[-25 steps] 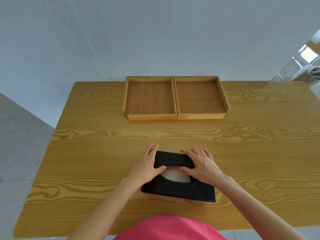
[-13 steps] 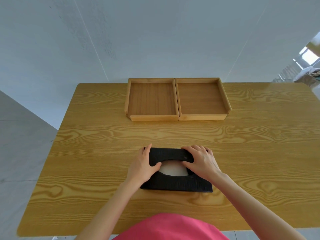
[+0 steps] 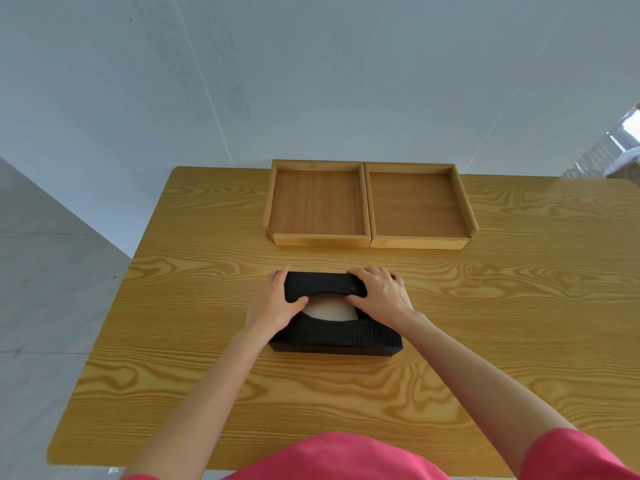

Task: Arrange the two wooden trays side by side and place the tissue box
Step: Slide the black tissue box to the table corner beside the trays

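Observation:
Two shallow wooden trays sit side by side at the table's far edge, touching: the left tray [image 3: 273, 199] and the right tray [image 3: 465, 209], both empty. A black tissue box [image 3: 332, 336] with a white tissue showing in its top opening lies on the table nearer to me, well short of the trays. My left hand [image 3: 273, 303] grips the box's left side, thumb at the opening. My right hand [image 3: 379, 294] holds the right side, fingers over the far edge.
The wooden table [image 3: 519, 306] stretches wide to the right and left of the box. A grey wall rises just behind the trays. The table's left edge drops to a grey floor [image 3: 41, 306]. My pink shirt fills the bottom of the view.
Both hands have slid the tissue box forward, away from me and closer to the trays, and squared it to them. The trays have not moved.

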Motion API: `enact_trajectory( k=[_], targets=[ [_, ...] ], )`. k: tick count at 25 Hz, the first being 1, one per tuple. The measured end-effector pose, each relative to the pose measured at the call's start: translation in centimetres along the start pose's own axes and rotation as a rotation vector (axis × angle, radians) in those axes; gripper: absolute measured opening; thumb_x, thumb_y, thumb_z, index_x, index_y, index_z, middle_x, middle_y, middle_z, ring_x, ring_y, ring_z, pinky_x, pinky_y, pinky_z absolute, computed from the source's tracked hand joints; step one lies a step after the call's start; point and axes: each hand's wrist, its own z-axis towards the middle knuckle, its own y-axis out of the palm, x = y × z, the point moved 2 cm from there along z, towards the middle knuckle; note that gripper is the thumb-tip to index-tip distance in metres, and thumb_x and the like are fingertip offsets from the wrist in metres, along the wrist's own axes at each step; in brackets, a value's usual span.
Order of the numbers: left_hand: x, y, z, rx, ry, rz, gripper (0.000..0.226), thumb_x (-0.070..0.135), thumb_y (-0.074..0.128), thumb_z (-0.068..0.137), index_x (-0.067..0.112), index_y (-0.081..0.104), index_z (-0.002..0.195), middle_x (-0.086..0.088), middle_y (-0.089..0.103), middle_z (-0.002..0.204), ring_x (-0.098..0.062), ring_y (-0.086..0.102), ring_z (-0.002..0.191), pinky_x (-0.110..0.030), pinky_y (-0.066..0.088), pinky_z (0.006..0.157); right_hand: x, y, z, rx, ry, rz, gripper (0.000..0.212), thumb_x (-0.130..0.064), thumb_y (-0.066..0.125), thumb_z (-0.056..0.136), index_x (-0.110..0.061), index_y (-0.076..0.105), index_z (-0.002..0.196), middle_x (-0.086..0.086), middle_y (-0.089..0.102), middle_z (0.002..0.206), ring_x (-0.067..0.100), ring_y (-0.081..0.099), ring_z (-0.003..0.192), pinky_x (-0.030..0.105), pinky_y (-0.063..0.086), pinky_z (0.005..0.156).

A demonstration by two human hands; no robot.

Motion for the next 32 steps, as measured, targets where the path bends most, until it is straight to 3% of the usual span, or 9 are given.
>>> enact_trajectory(
  k=[5,8,11,16,26,32],
  targets=[
    [-0.5,0.1,-0.5,0.01,-0.037,-0.097,0.078,0.032,0.061,0.085,0.013,0.016,0.145,-0.01,0.029,0.152,-0.025,0.031,0.138,-0.038,0.031,0.111,0.6,0.1,-1.2,0.067,0.009,0.136,0.066,-0.037,0.059,0.085,-0.025,0.026,0.141,0.003,0.022,0.154,0.02,0.014,0.143,0.047,0.01,0.117],
    [-1.2,0.2,-1.2,0.01,-0.1,-0.267,0.079,0.028,0.062,0.085,0.014,0.013,0.146,-0.009,0.03,0.152,-0.025,0.031,0.138,-0.039,0.031,0.111,1.6,-0.2,-3.0,0.157,0.155,0.414,0.073,-0.036,0.061,0.084,-0.024,0.019,0.143,0.002,0.017,0.155,0.02,0.014,0.143,0.044,0.017,0.116],
    [-2.1,0.7,-2.2,0.0,-0.2,-0.418,0.075,0.029,0.06,0.086,0.013,0.017,0.145,-0.01,0.034,0.149,-0.026,0.034,0.137,-0.041,0.032,0.11,3.0,0.4,-4.8,0.153,0.348,0.593,0.072,-0.035,0.059,0.086,-0.021,0.018,0.144,0.005,0.023,0.153,0.023,0.023,0.14,0.043,0.028,0.112],
    [-3.2,1.5,-3.5,-0.026,-0.252,-0.559,0.063,0.036,0.054,0.088,0.015,0.03,0.142,-0.005,0.039,0.147,-0.023,0.036,0.135,-0.04,0.032,0.11,3.5,2.4,-6.2,0.08,0.529,0.849,0.05,-0.04,0.05,0.09,-0.021,0.04,0.135,0.007,0.053,0.134,0.022,0.051,0.12,0.039,0.046,0.098],
    [-5.3,1.2,-3.4,-0.035,-0.297,-0.564,0.062,0.041,0.054,0.087,0.013,0.036,0.139,-0.006,0.044,0.145,-0.024,0.041,0.132,-0.043,0.034,0.112,1.0,3.3,-5.7,0.095,0.591,0.912,0.048,-0.036,0.041,0.094,-0.017,0.036,0.137,0.005,0.05,0.137,0.024,0.046,0.125,0.04,0.04,0.105],
    [-8.6,-2.3,-3.1,0.048,-0.334,-0.582,0.054,0.042,0.054,0.087,0.016,0.045,0.133,-0.006,0.052,0.137,-0.025,0.047,0.127,-0.047,0.038,0.108,-3.6,3.8,-3.0,0.013,0.529,0.917,0.045,-0.032,0.04,0.095,-0.018,0.036,0.137,0.005,0.052,0.133,0.023,0.049,0.12,0.031,0.042,0.091]
  ],
)
